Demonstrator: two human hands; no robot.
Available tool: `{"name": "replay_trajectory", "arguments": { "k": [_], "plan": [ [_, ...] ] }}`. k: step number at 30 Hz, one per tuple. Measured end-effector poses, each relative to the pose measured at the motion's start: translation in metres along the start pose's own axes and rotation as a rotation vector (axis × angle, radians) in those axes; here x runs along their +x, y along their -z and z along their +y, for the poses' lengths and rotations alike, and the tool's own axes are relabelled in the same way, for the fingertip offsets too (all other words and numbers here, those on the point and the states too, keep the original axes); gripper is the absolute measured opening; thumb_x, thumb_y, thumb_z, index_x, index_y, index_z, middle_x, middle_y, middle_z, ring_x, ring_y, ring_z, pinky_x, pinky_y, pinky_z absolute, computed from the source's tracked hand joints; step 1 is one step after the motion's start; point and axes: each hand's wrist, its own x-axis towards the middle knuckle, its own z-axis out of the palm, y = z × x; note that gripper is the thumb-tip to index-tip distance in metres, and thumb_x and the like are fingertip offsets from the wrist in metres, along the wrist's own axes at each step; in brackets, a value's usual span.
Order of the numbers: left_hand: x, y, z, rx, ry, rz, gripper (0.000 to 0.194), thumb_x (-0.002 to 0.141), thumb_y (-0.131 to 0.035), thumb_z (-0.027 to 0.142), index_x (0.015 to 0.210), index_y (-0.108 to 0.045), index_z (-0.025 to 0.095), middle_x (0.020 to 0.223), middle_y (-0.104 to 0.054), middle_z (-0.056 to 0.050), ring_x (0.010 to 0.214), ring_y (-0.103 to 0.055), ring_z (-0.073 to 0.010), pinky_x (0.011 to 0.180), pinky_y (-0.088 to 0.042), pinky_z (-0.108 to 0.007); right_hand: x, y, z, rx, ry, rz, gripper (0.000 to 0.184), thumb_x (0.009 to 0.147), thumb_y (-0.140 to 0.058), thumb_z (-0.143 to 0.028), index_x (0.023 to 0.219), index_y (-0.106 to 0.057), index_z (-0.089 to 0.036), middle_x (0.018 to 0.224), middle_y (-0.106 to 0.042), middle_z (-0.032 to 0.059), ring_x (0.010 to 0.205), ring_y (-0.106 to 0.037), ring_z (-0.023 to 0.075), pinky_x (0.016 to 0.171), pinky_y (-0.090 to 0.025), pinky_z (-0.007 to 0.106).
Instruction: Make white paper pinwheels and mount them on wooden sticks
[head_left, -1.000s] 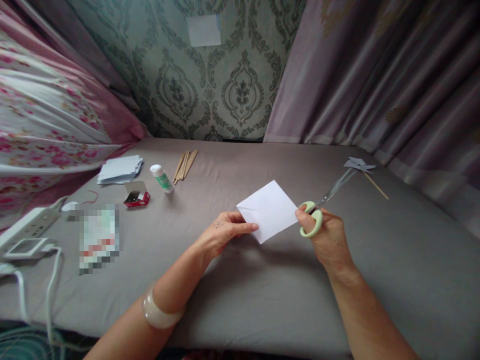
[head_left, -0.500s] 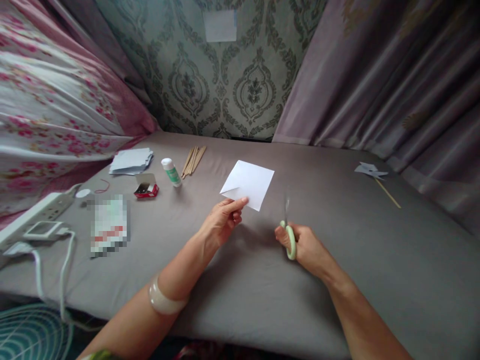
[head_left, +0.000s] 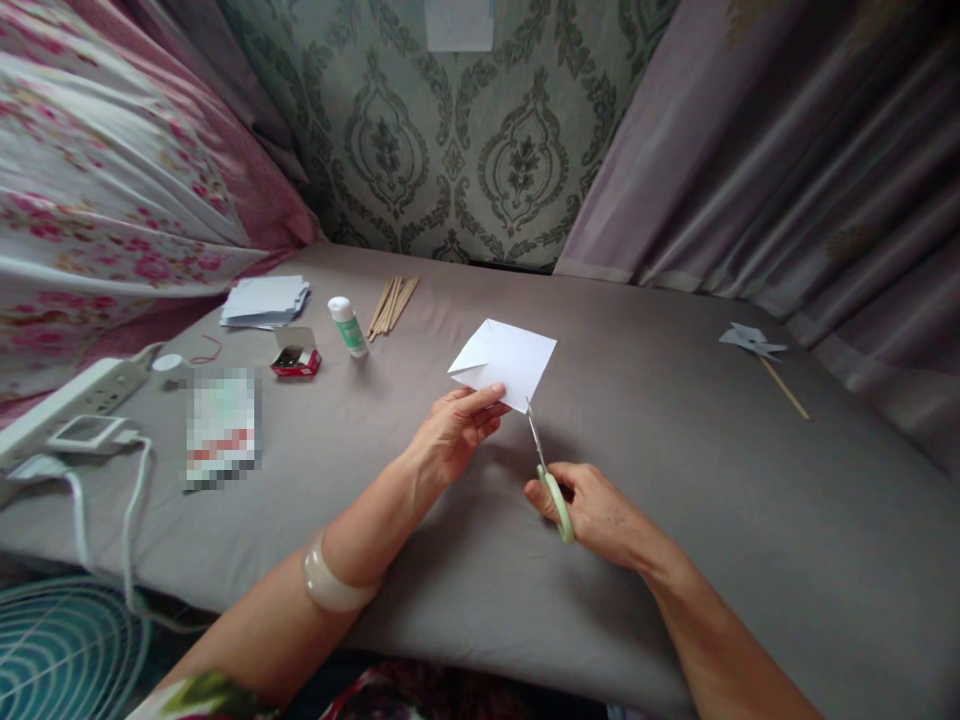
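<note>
A white square of paper [head_left: 514, 355] with a slit near its left corner is pinched at its lower edge by my left hand [head_left: 465, 425], thumb on top. My right hand [head_left: 592, 510] grips scissors [head_left: 555, 495] with pale green handles. Their blade tips meet the paper's near corner; whether the blades are apart there is too small to tell. Both hands are above the grey cloth surface [head_left: 465, 570].
At the left are a stack of white paper [head_left: 265, 302], a small red box [head_left: 296, 360], a glue bottle [head_left: 347, 327], wooden sticks [head_left: 391, 308], a blurred packet [head_left: 223, 425] and a power strip [head_left: 71, 420]. A paper pinwheel [head_left: 754, 341] on a stick lies at the right.
My right hand has brought the scissors left, and their tips now reach the paper's near corner. My left hand still holds the paper. The view has shifted slightly.
</note>
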Motion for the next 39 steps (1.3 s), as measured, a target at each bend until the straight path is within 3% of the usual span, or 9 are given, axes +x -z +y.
{"name": "replay_trajectory", "arguments": {
  "k": [10,39],
  "plan": [
    [-0.0043,-0.0023,-0.0039,-0.003,0.011,-0.040,0.027,0.064,-0.079,0.013,0.081,-0.058,0.014,0.076,-0.071,-0.004,0.065,-0.067,-0.0129,0.062,-0.050,-0.023,0.0015,-0.0043,-0.0020,0.067,0.017,0.075,0.049,0.078,-0.058,-0.060,0.056,-0.045,-0.018,0.054,-0.035,-0.0050,0.052,-0.030,0.0085,0.045,-0.023,0.024],
    [-0.0053,-0.0025,-0.0061,-0.018,-0.019,-0.042,0.029,0.064,-0.080,0.015,0.075,-0.054,0.015,0.075,-0.069,-0.003,0.066,-0.067,-0.0131,0.066,-0.051,-0.025,0.0031,-0.0055,-0.0047,0.050,-0.012,0.125,0.052,0.075,-0.057,-0.065,0.053,-0.045,-0.019,0.053,-0.036,-0.0042,0.050,-0.028,0.0088,0.045,-0.021,0.025]
  ]
}}
